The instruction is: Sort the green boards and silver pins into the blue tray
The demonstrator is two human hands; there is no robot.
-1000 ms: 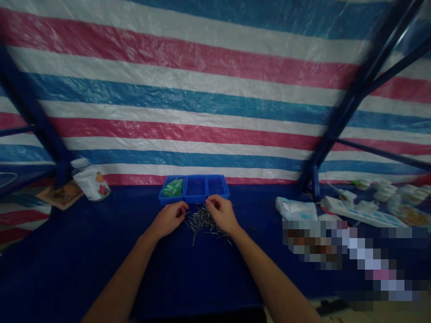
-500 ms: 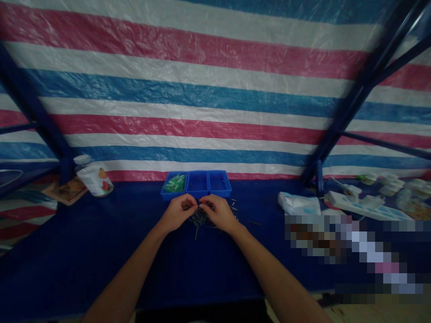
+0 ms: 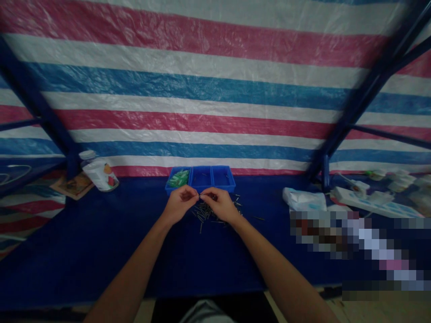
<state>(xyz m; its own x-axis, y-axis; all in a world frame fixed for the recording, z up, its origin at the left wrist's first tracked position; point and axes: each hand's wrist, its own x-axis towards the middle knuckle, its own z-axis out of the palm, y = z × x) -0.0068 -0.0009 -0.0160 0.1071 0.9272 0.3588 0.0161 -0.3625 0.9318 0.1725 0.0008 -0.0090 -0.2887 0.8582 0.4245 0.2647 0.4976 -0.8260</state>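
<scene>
My left hand [image 3: 180,204] and my right hand [image 3: 220,204] meet fingertip to fingertip, both pinched around something small that is mostly hidden. Under and between them lies a loose pile of metal screws [image 3: 203,212] on the dark blue table. Just behind the hands is a blue tray with three compartments [image 3: 222,179]. Its left compartment holds green pieces [image 3: 179,178]; a few tiny items show in the other two.
A white jar [image 3: 101,174] stands on the left by a flat picture [image 3: 72,186]. To the right are a plastic packet [image 3: 305,200], a power strip [image 3: 377,202] and a blurred-out area. One screw [image 3: 258,218] lies right of the pile. Striped sheeting hangs behind the table [image 3: 101,251].
The view has shifted slightly, so the scene sits a little higher and further right. My hands' fingertips are closer together than before.
</scene>
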